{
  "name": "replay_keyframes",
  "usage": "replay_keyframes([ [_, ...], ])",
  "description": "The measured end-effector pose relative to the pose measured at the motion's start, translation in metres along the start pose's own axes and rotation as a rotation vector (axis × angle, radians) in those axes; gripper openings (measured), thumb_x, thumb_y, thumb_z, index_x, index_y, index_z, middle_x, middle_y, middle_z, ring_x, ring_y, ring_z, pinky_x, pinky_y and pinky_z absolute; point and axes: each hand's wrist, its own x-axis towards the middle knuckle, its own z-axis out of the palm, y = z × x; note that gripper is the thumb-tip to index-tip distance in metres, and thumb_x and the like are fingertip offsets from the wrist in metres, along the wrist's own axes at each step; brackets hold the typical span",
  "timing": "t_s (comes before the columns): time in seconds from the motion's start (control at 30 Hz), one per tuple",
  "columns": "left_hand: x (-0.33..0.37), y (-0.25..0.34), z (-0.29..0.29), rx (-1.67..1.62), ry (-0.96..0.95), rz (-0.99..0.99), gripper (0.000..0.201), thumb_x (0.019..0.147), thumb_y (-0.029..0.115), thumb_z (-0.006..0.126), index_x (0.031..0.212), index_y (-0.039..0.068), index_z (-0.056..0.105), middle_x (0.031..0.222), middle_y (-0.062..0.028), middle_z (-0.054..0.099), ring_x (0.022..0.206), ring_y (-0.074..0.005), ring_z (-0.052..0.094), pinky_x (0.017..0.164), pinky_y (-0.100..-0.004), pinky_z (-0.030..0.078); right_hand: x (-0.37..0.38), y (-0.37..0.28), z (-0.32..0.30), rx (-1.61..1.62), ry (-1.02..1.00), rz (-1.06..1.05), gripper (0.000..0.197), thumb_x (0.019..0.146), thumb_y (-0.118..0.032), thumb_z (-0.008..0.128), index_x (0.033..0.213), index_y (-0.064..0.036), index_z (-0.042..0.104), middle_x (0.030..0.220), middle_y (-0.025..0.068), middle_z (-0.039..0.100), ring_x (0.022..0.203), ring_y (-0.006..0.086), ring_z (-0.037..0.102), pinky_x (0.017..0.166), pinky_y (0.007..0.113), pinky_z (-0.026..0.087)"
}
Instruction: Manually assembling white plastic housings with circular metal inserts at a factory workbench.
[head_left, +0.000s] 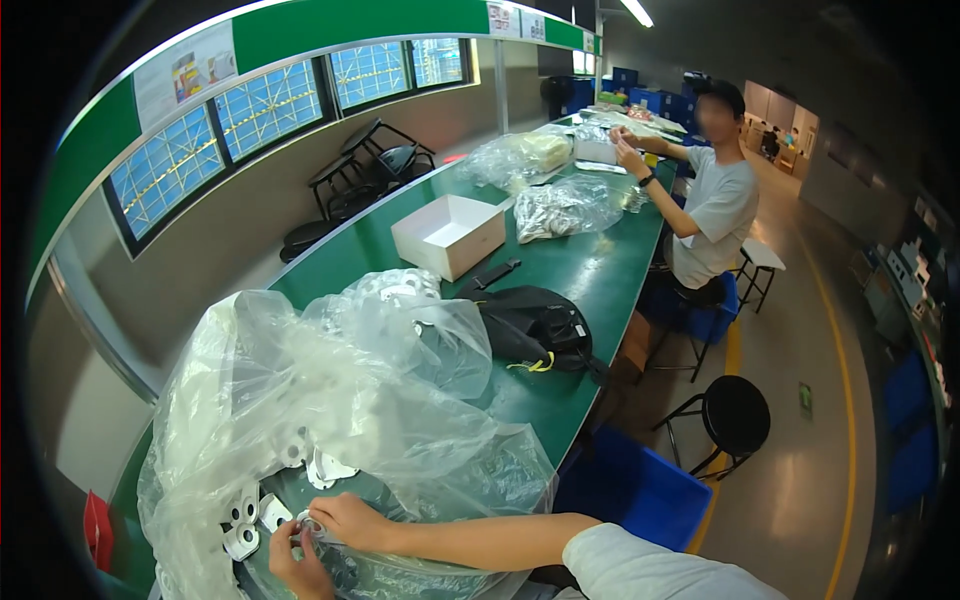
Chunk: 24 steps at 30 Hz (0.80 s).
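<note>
Low in the head view, both my hands meet over the near end of the green table. My left hand [300,568] has its fingers closed on a small white piece [318,524] with a round opening. From the other side, my right hand [348,520] pinches the same piece; the fingers partly cover it. Loose white plates with dark round holes [241,540] lie just left of my hands, and more white plates [326,468] lie beyond them. A large clear plastic bag [330,390] spreads over the table around these parts and under my right forearm.
Farther along the green table [600,270] are a black bag [535,325], an open white box [450,240] and a clear bag of parts [565,208]. A blue bin [630,490] and a black stool [735,415] stand right of the table. A co-worker [715,200] sits farther up.
</note>
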Motion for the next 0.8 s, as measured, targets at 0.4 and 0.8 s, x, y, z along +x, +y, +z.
replay_keyframes([
  [0.4,0.002,0.002,-0.006,0.112,0.025,0.052,0.013,0.078,-0.003,0.062,0.090,-0.001,0.063,0.084,-0.0118,0.062,0.068,-0.0238,0.059,0.055,-0.0302,0.046,-0.004,0.002,0.007,0.096,0.006,-0.012,0.023,0.089,-0.017,0.051,0.081,0.0034,0.056,0.065,0.0171,0.056,0.056,0.0281,0.050,0.056,0.035,0.041],
  [0.8,0.008,0.010,-0.010,0.110,-0.031,-0.038,0.007,0.077,-0.003,0.061,0.083,-0.001,0.058,0.075,-0.0096,0.057,0.063,-0.0212,0.055,0.049,-0.0293,0.041,-0.003,-0.001,0.004,0.086,-0.009,-0.006,0.020,0.087,-0.016,0.053,0.081,0.0037,0.055,0.067,0.0220,0.053,0.059,0.0377,0.047,0.053,0.038,0.039],
])
